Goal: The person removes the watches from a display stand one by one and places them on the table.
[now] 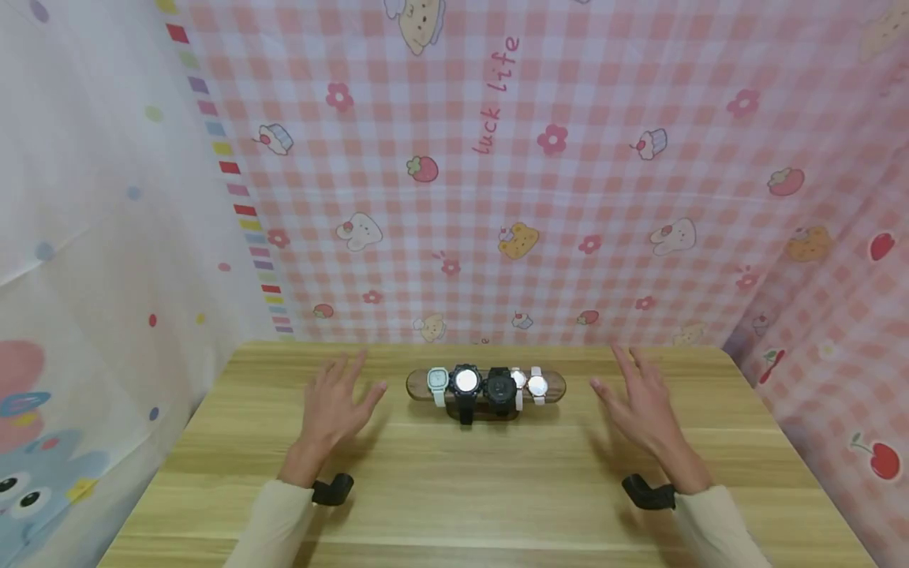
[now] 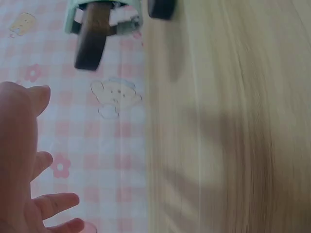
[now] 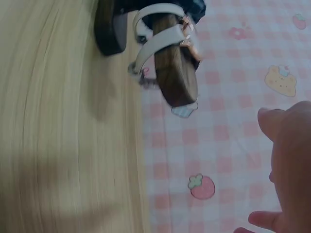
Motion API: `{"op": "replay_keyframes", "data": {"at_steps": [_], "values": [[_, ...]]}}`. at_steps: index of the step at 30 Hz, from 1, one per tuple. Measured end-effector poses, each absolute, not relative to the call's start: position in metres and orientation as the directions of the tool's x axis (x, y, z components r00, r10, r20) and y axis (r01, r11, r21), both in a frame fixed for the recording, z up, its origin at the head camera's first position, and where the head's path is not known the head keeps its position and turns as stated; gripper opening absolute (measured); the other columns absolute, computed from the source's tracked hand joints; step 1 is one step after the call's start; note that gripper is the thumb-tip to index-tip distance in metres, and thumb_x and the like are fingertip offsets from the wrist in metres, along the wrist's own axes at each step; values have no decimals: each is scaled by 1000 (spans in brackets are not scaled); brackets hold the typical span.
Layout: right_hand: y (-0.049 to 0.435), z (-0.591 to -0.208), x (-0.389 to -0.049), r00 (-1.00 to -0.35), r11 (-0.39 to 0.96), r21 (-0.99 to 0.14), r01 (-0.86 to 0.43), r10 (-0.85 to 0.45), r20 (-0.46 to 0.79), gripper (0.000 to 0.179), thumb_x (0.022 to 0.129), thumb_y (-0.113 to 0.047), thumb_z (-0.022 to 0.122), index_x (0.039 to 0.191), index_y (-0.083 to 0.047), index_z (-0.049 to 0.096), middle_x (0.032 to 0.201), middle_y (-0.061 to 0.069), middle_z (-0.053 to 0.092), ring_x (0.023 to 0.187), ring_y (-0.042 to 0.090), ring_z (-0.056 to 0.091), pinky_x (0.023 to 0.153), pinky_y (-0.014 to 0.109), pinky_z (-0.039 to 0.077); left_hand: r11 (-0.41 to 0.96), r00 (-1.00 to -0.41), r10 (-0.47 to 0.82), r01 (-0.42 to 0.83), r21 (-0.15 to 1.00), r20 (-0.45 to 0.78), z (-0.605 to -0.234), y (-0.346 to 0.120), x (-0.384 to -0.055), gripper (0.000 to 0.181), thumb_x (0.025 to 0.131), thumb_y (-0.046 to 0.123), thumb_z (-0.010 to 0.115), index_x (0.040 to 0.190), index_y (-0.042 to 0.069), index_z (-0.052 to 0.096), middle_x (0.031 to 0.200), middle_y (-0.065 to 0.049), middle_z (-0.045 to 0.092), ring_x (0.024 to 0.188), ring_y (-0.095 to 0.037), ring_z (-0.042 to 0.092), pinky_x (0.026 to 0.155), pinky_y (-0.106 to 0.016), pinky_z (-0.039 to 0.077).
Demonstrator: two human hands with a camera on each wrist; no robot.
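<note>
A dark wooden watch stand sits on the table between the two hands. Several wristwatches are strapped round its bar: a mint-green square watch at the left, a black watch with a bright face, an all-black watch, and white-strapped watches at the right. My left hand hovers left of the stand, fingers spread, holding nothing. On the other side my right hand is likewise spread and empty, apart from the stand. Both wrist views show the stand's bar ends beyond the thumbs.
The wooden table reaches back to a pink checked cloth with cartoon prints. A white dotted cloth hangs at the left, and more pink cloth at the right. Black camera mounts sit at both wrists.
</note>
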State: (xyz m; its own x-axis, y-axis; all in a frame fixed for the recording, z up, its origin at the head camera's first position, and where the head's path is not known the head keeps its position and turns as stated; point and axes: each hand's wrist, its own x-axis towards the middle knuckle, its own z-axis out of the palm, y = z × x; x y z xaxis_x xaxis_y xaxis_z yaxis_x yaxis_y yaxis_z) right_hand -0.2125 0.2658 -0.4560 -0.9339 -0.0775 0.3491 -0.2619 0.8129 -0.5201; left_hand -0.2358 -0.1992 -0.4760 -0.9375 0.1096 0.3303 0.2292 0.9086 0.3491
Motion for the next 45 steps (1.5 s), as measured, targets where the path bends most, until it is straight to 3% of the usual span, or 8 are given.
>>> {"op": "replay_keyframes", "data": {"at_steps": [8,13,20,24,31,37,45], "values": [[250,-451,-219,-964,717,-666,-206,-33,262,72,101,-40,55,156,-6,25,150,35,26,133,54,32,100,73,31,788,-960,111,242,566,255,-477,-181,-243,68,98,55,51,155,20,36,151,-19,44,135,-49,39,104,-71,29],[236,-452,-223,-971,659,-726,-197,-30,236,69,101,-40,56,155,-6,29,145,30,35,124,46,45,97,64,41,710,-960,150,271,651,236,-480,-170,-249,64,100,49,52,154,17,37,152,-16,44,138,-42,41,110,-61,31],[215,-454,-225,-964,595,-765,-244,-63,258,58,100,-29,60,148,-2,41,127,24,51,106,35,58,86,46,51,649,-973,157,233,724,172,-482,-157,-250,63,101,47,52,155,22,34,147,-17,49,123,-40,54,99,-57,44],[206,-457,-225,-961,581,-772,-257,-71,266,52,99,-21,63,144,-2,47,122,22,55,99,31,61,82,38,52,633,-981,149,194,750,128,-484,-151,-249,61,101,46,52,156,26,33,143,-17,53,118,-36,56,96,-54,47],[195,-462,-225,-959,564,-782,-267,-74,274,47,96,-14,66,139,-1,52,115,19,60,87,23,61,69,26,50,614,-976,156,215,759,150,-487,-145,-248,56,103,38,53,154,23,36,138,-15,58,109,-31,61,93,-50,49],[188,-464,-226,-961,575,-779,-251,-56,269,45,94,-13,68,135,-1,56,109,15,62,82,19,57,66,25,48,594,-972,166,233,770,165,-491,-142,-248,52,103,33,54,152,22,41,134,-15,61,102,-29,63,88,-47,52],[182,-467,-226,-961,595,-766,-244,-44,272,40,92,-12,71,128,2,61,103,13,61,79,17,52,67,24,45,541,-972,172,232,809,163,-496,-138,-247,48,104,26,53,150,16,45,143,-10,56,107,-28,62,94,-45,50]]}}
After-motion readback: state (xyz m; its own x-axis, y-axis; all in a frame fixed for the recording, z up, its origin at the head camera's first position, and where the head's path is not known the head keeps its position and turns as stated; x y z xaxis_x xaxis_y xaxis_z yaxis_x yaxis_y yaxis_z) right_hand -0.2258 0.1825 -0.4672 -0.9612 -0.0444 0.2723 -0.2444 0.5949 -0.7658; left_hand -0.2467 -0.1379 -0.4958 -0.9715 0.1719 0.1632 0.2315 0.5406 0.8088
